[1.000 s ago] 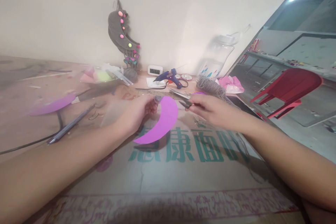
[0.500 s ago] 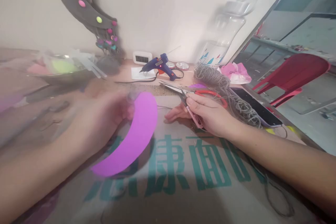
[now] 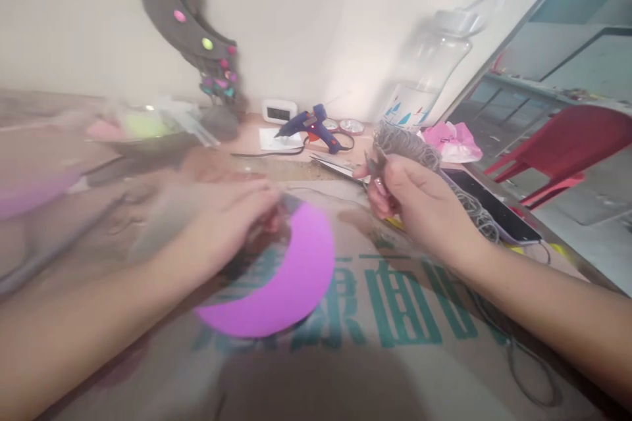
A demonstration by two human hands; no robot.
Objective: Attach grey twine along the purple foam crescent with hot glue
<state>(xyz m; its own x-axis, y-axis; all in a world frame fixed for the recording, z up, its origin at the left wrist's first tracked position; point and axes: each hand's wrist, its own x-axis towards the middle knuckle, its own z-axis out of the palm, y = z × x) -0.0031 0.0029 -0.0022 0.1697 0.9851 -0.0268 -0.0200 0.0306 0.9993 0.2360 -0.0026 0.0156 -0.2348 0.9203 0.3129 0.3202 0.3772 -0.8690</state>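
Observation:
My left hand (image 3: 247,214), blurred, is closed at the upper end of a purple crescent cutout (image 3: 309,270). A grey patch, apparently wound yarn (image 3: 292,202), shows on that end beside my fingers. The crescent's lower tip points left, above a board (image 3: 395,381) printed with green characters. To the right, my right hand (image 3: 412,194) is closed around small scissors (image 3: 375,163); only their dark blade tips and a bit of pinkish metal show. Just behind it lie larger scissors (image 3: 336,166), their handles hidden by my hand.
A blue glue gun (image 3: 311,123) stands at the back by a small digital clock (image 3: 279,110). Grey yarn (image 3: 405,145), a phone (image 3: 488,205), a clear bottle (image 3: 429,72) and a pink bag (image 3: 453,140) are on the right. A dark crescent with coloured balls (image 3: 162,10) rises at back left.
My right hand has turned and closed further around the small scissors, which earlier showed with blades apart. My left hand and the crescent have moved right in view, and the crescent has tilted flatter.

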